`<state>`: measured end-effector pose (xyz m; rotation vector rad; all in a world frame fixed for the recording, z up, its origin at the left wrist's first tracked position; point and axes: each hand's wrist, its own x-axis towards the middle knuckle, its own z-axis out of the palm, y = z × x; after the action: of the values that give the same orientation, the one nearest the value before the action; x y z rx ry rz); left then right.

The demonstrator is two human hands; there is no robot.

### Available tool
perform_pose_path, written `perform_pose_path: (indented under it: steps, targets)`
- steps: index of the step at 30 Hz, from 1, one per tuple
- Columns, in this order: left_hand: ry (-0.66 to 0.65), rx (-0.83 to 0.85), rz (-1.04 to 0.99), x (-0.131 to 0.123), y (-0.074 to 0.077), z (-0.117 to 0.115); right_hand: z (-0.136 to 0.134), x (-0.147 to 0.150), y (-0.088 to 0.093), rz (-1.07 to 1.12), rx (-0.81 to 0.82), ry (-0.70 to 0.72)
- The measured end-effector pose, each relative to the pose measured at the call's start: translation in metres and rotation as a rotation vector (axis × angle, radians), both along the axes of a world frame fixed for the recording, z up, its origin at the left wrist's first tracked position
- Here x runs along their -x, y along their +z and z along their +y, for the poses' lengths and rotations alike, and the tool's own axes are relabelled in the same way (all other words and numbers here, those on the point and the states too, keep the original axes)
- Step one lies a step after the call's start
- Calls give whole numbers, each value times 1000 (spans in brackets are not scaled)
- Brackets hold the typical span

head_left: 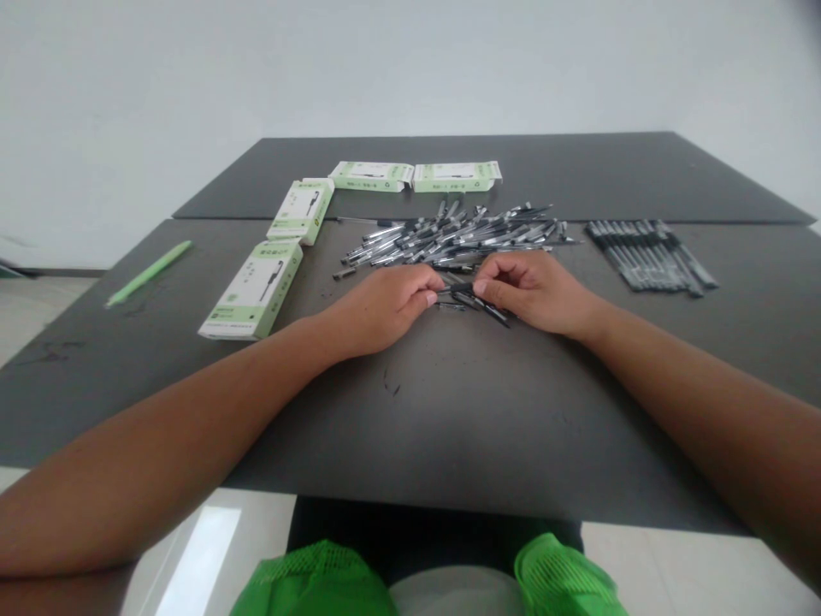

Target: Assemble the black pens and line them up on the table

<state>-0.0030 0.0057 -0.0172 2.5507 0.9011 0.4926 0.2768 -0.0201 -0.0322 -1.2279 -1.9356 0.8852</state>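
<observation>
Both of my hands meet over the near edge of a heap of clear-barrelled pens with black parts [442, 235]. A slim black and clear pen [459, 289] runs level between them. My left hand [391, 306] is closed, pinching its left end between thumb and forefinger. At its darker right end, my right hand [535, 291] has thumb and fingertips pressed together in a pinch. Just beneath the fingers, a few black pieces that look like pens or caps [488, 313] lie on the table. The fingers partly cover both ends of the held pen.
Pens lie side by side in a neat row [647, 257] at the right. Green and white pen boxes line the heap's left [253, 291] and back [457, 176]. A light green pen-like stick [150, 272] lies far left on the dark table [449, 445].
</observation>
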Motion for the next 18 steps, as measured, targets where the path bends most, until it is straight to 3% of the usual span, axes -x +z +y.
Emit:
perform_pose_path:
  steps: [9,18]
  targets:
    - [-8,-11,3,1,-1,2,0,3,0,73,60,9]
    - [-4,-4,-2,-1,-1,1,1,1,0,-7,-18,2]
